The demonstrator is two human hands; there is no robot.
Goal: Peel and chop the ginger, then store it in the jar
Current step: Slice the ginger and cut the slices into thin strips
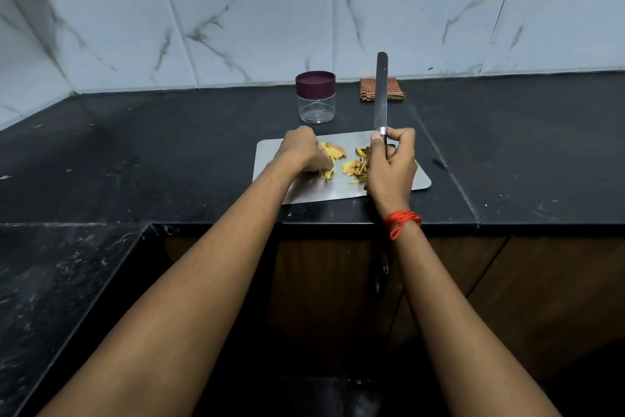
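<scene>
A steel cutting board [314,191] lies on the black counter. On it are yellow ginger slices [333,150] and a pile of cut ginger strips [355,168]. My left hand [301,152] rests on the board with fingers curled down over ginger pieces at its right side. My right hand [392,166] grips the handle of a knife [381,95], whose blade points up and away from me. A clear jar [316,98] with a maroon lid on stands behind the board.
A folded checked cloth [392,88] lies against the tiled wall behind the knife. The black counter [169,152] runs left and right, with a lower black surface [50,281] at my left. Wooden cabinet doors [507,281] are below.
</scene>
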